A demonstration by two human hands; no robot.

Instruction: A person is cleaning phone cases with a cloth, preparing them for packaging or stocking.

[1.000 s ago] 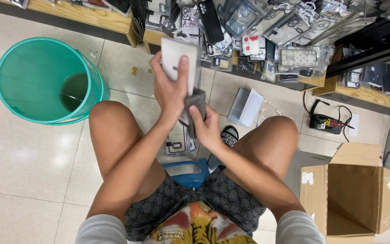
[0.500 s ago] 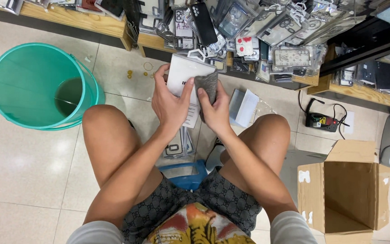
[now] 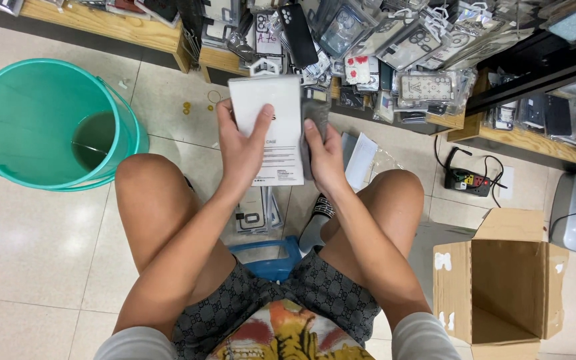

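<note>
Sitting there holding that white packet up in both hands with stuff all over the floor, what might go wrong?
The white flat package is held only by its edges, the left hand on one side and the right hand pressing a grey cloth to the other, so it might slip and fall. More packets lie on the floor between the feet and could be stepped on. The teal bucket holding water stands close by the left knee; a bump might spill it.

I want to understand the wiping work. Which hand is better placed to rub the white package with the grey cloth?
The right hand, probably: it already presses the grey cloth against the white package, whose other edge the left hand grips.
</note>
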